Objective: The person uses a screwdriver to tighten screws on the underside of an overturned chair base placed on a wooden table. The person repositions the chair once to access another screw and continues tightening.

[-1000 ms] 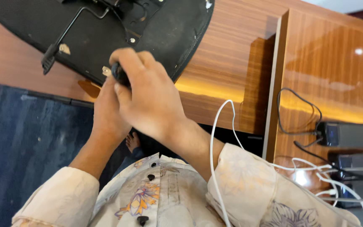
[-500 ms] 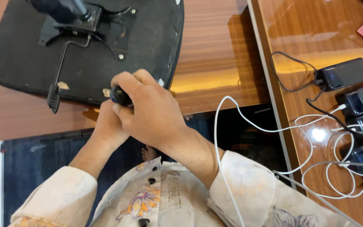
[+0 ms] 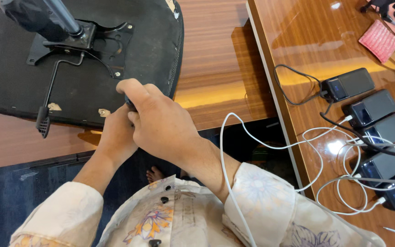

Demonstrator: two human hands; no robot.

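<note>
An upturned black chair seat [image 3: 19,77] lies on the wooden table, its metal mounting plate [image 3: 85,41] and black lever [image 3: 46,107] facing up. Both hands meet at the seat's near edge. My right hand [image 3: 161,121] lies over my left hand [image 3: 117,137], and its fingers close round a small dark object [image 3: 129,103] that is mostly hidden. My left hand is tucked under the right with its fingers out of sight.
A second wooden table [image 3: 307,41] stands to the right with several black power banks [image 3: 348,84], white cables [image 3: 325,151] and a pink pouch [image 3: 379,40]. A white cable hangs across my right sleeve. Dark blue carpet [image 3: 33,196] lies below.
The view has swung right and down, so the chair seat now sits further left and more of the right table shows. The hands stay clasped together at the seat's edge.
</note>
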